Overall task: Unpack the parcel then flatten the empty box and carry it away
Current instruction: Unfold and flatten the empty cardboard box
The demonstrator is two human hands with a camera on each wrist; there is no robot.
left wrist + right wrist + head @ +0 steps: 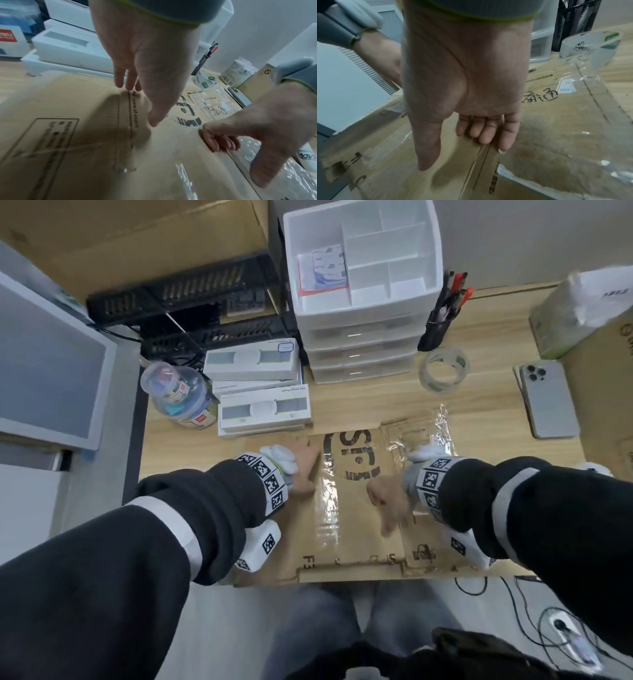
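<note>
The brown cardboard box [356, 546] lies flattened on the wooden desk, printed side up, with clear tape [329, 508] along its seam. My left hand [305, 463] rests on its far left part, fingers straight and pointing down at the cardboard [85, 135]. My right hand [387, 505] presses the box near a crease, thumb spread; in the right wrist view its fingertips [484, 139] touch the fold line of the box [556, 121]. Neither hand grips anything. Two white product boxes [263, 412] stand just behind the flattened box.
A white drawer unit [359, 285] stands at the back. A tape roll [443, 369], a pen holder [438, 326] and a phone [548, 398] lie to the right, a water bottle [178, 392] to the left. A monitor [48, 364] stands at far left.
</note>
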